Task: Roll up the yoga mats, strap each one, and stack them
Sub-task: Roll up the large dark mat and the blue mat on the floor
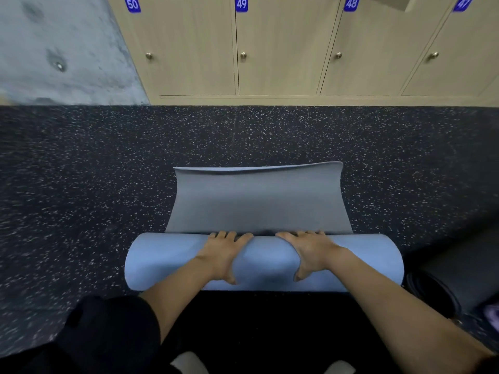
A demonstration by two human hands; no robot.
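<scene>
Your blue yoga mat (266, 265) lies on the dark speckled floor (81, 184) just in front of you, most of it wound into a thick roll. Your left hand (224, 252) and right hand (310, 252) rest side by side on top of the roll, palms pressing down, fingers spread over its far side, grasping nothing. The unrolled tail (256, 201) stretches toward the numbered lockers (283, 49), its far edge curling upward. A black rolled mat (445, 279) lies at your right, near the blue roll's end.

Gym changing area: numbered lockers (275, 49), rubber floor (81, 171)
</scene>
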